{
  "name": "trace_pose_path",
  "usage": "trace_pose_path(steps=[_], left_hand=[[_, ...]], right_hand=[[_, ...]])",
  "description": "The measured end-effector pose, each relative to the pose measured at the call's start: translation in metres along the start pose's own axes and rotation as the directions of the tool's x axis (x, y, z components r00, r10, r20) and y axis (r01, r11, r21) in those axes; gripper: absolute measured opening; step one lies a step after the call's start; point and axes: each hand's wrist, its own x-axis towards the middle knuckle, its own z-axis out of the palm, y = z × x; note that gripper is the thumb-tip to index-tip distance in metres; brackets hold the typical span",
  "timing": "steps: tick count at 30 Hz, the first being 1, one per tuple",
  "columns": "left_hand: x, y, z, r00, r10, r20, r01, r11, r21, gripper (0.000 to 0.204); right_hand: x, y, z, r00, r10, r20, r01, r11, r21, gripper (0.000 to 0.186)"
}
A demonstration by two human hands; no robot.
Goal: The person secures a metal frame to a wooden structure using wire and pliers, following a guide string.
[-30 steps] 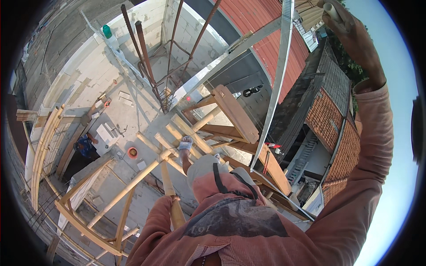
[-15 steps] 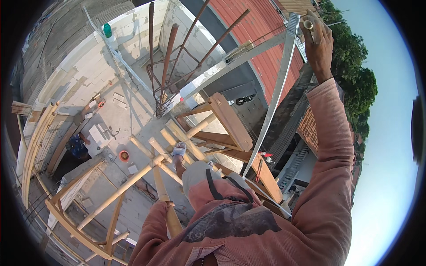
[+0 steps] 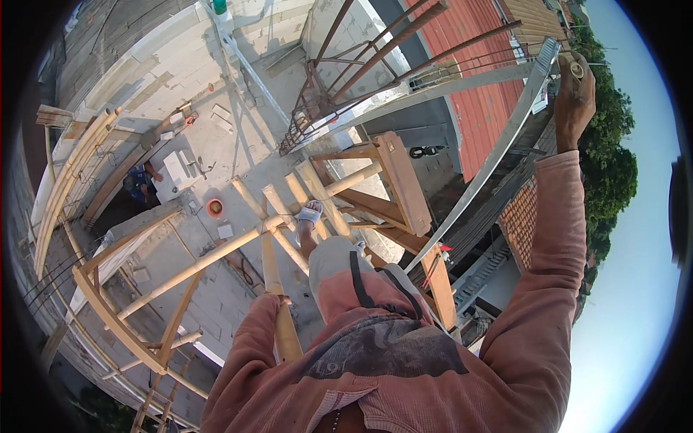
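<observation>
My right hand (image 3: 574, 108) is raised at the far right. Its fingers close around the top of a bamboo pole (image 3: 577, 69), whose round hollow end faces up. Beside those fingers is the upper end of a long silver metal channel (image 3: 498, 155), which slants down toward my legs. Whether this hand also touches the channel is hidden. Low at my left side, my left hand (image 3: 274, 302) grips a thick bamboo pole (image 3: 287, 340). My sandalled foot (image 3: 310, 211) rests on lashed bamboo poles (image 3: 209, 254).
Rusty rebar (image 3: 382, 50) rises ahead from a column. A heavy wooden beam (image 3: 401, 184) stands right of my feet. Far below, a person (image 3: 139, 184) works near pale blocks (image 3: 180, 169) and an orange bucket (image 3: 214, 208). Red roofing (image 3: 473, 94) lies beyond the wall.
My view has shifted, so the scene sits farther right and the rebar higher. My right hand remains raised at the pole, and my left keeps its grip.
</observation>
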Motion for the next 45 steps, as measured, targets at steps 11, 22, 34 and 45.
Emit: trace_pose_path(steps=[11,22,34,45], left_hand=[[-0.012,0.000,-0.004,1.000,-0.024,-0.019,0.024,1.000,-0.019,0.064],[-0.017,-0.001,-0.006,0.999,-0.042,-0.028,0.042,0.999,-0.003,0.067],[-0.022,-0.004,-0.007,0.997,-0.063,-0.049,0.063,0.998,-0.007,0.071],[-0.016,0.002,-0.004,0.996,-0.071,-0.059,0.071,0.997,-0.008,0.075]], right_hand=[[0.005,0.001,0.001,0.989,0.138,0.057,-0.140,0.989,0.047,0.029],[0.010,0.000,-0.002,0.974,0.198,0.107,-0.209,0.971,0.113,0.032],[-0.004,0.006,-0.004,0.995,-0.018,0.097,0.020,1.000,-0.021,0.030],[-0.016,-0.003,-0.006,0.989,-0.073,0.125,0.070,0.997,0.031,0.029]])
